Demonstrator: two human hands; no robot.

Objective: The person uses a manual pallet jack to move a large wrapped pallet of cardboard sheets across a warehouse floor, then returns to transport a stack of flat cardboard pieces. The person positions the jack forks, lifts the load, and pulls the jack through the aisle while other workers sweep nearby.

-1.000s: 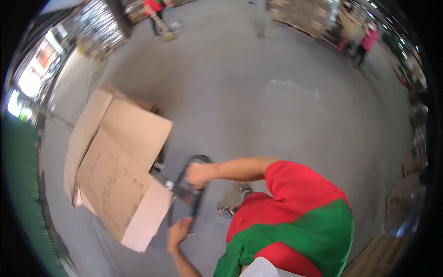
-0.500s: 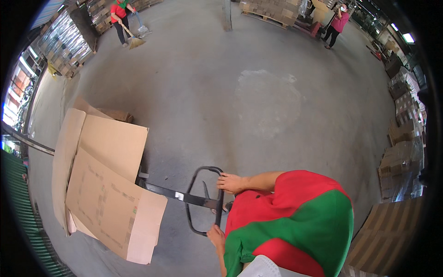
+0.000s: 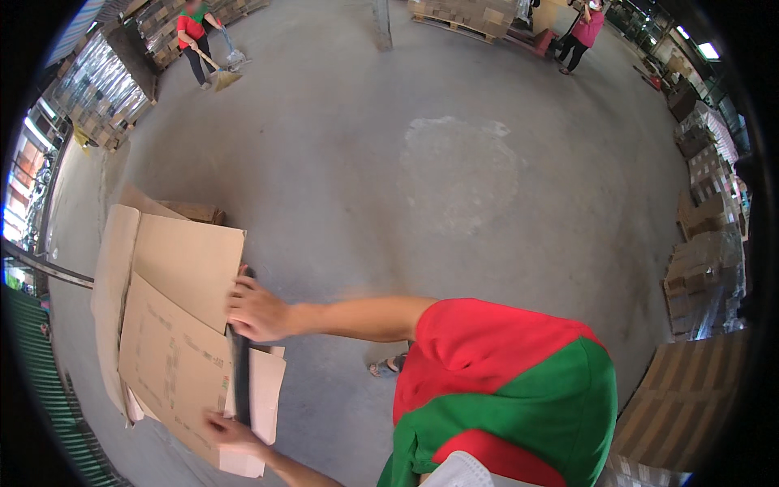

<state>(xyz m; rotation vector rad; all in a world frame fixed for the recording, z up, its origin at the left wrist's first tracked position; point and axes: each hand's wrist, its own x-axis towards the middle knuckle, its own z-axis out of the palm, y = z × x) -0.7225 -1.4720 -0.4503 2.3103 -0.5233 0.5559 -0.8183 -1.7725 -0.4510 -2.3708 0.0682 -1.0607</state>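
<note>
Folded brown cardboard sheets (image 3: 174,349) lie piled at the left, with a pale pinkish flap (image 3: 264,394) at their near side. Close against them stands the black handle (image 3: 242,377) of a hand truck or pallet jack, now seen nearly edge-on. My right hand (image 3: 260,310) is closed over its far end. At the handle's near end, my left hand (image 3: 234,434) reaches past the bar, its fingers apart over the cardboard and slightly blurred. Whether the left palm touches the bar cannot be made out. The cardboard hides the truck's base.
A person in red and green (image 3: 195,40) holds a broom (image 3: 223,79) at the far left; another in pink (image 3: 583,36) stands at the far right. Wrapped carton stacks (image 3: 101,89) line the left, more cartons (image 3: 702,276) the right. A post (image 3: 381,24) rises at the back.
The handle has swung left from its lowered, outstretched position to stand against the cardboard. Both my hands moved left with it, and the left hand's fingers have opened.
</note>
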